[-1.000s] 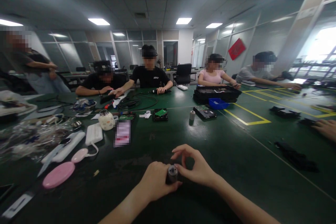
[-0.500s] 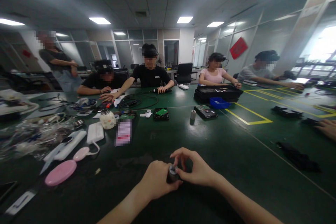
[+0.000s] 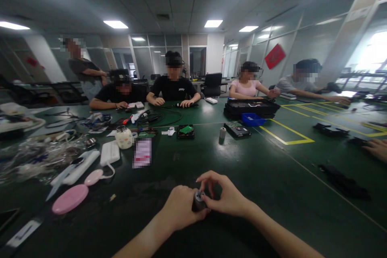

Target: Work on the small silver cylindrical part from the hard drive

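Upright in my left hand (image 3: 179,207) is a small grey cylindrical motor (image 3: 199,200), its round top end facing up. The left fingers and thumb are closed round its side, just above the table. My right hand (image 3: 223,193) is at its top, thumb and fingertips pinched at the small shaft on the end face. Whether anything tiny sits between those right fingertips is too small to tell. A similar grey motor (image 3: 222,133) stands on the table farther off, beside a hard drive (image 3: 237,129).
A second drive with a green board (image 3: 185,131), a blue tray (image 3: 252,119) and a black case (image 3: 250,109) lie ahead. On the left are a phone (image 3: 142,152), a patterned jar (image 3: 123,137), a pink disc (image 3: 70,199) and bagged parts. Several people sit across the table.
My hands and the motor stay almost in place, the right fingertips shifting slightly at its top. Across the table a person has drawn an arm back; the standing person has moved right.
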Demonstrator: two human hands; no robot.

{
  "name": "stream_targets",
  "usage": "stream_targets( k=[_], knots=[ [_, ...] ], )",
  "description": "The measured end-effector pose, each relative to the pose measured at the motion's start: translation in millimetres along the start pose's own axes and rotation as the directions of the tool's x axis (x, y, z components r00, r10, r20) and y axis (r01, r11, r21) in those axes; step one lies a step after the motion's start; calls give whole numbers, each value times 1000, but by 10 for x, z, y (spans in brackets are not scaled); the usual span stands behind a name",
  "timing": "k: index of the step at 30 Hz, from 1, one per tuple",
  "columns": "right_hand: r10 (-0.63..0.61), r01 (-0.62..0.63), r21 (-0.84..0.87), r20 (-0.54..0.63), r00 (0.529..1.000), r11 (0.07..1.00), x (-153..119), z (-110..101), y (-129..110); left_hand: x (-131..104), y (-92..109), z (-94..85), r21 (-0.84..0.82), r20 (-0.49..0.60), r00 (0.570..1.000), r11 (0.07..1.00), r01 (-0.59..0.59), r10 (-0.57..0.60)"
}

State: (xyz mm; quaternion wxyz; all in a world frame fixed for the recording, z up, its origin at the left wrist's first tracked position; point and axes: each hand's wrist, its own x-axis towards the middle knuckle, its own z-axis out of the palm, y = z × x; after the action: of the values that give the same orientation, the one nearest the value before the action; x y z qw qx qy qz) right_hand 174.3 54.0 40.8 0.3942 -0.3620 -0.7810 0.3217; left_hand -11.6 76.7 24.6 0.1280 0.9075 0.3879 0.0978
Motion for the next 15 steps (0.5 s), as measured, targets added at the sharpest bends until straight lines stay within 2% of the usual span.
stream_targets(
  k=[15],
  knots=[
    [6,-6,16,-17,1000,1000,-9,-2,11,-2,7,2,14,2,1000,1000,3,-3]
  ],
)
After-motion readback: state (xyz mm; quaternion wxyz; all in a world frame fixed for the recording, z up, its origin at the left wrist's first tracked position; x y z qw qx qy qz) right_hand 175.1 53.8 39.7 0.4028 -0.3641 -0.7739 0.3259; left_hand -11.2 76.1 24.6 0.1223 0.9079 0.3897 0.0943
